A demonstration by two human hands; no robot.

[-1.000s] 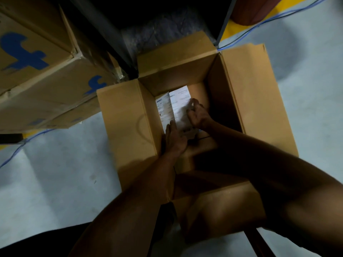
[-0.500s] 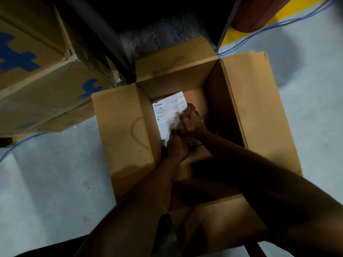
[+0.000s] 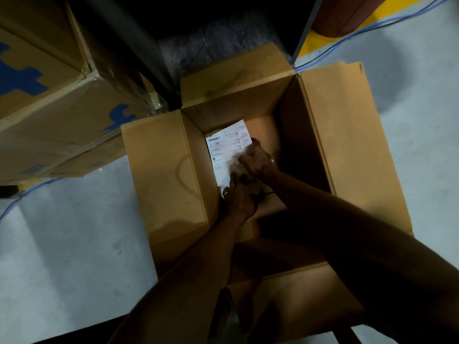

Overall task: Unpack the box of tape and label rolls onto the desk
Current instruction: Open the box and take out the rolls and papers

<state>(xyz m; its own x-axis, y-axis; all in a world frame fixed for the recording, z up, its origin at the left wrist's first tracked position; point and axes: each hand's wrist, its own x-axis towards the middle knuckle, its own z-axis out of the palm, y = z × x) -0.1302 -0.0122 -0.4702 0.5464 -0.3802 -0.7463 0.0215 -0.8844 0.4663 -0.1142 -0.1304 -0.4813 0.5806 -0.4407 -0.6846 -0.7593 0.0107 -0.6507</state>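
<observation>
From the head view, the printed slip (image 3: 227, 151) has turned flatter inside the open box (image 3: 335, 145) over the last second, my right hand (image 3: 257, 161) and left hand (image 3: 239, 194) both pinching it. No rolls show yet, so I judge unpacking barely begun.

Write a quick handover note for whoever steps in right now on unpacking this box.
Left hand: deep in the open box, fingers on the lower edge of the paper slip; grip unclear.
Right hand: on the slip's right side, fingers curled at its edge.
Box sits on the floor, all flaps open.
No tape or label rolls visible yet; nothing seen unpacked.
Left: take out the slip, then move the rolls to the desk.
</observation>
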